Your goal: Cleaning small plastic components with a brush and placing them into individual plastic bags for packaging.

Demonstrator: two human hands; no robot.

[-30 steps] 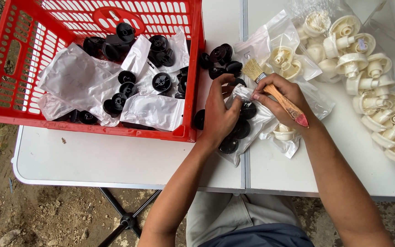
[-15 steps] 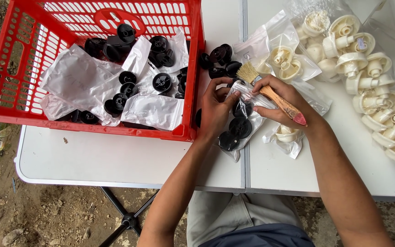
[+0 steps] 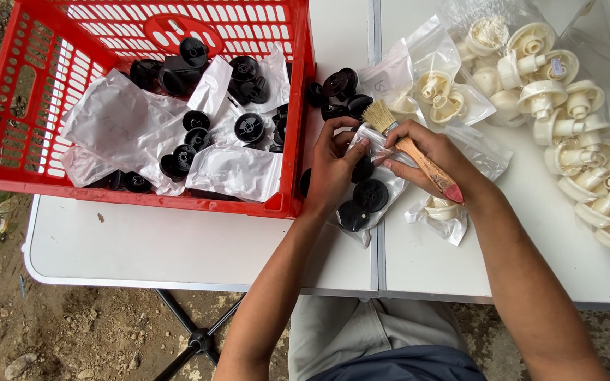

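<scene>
At the seam of the white folding table (image 3: 178, 247), your left hand (image 3: 333, 166) closes its fingers and thumb on the top edge of a clear plastic bag (image 3: 379, 187) of black plastic wheels (image 3: 371, 195), which lies flat on the tabletop just right of the red crate (image 3: 8, 134). Your right hand (image 3: 425, 152) grips a wooden-handled paintbrush (image 3: 418, 156), fingers wrapped tight round the handle, and its fingertips also touch the bag's mouth, close beside your left thumb. The brush's pale bristles point up and away from you, its red-tipped handle end angling back over your wrist. Loose black wheels (image 3: 337, 92) sit just beyond the bag, against the crate's outer wall. Inside the crate, more black wheels lie among crumpled clear bags (image 3: 118, 123). Right of your hands, cream-coloured plastic parts (image 3: 566, 127) crowd the table, some sealed in clear bags (image 3: 439, 95), and one small bag of them (image 3: 443, 212) rests just under your right wrist.
</scene>
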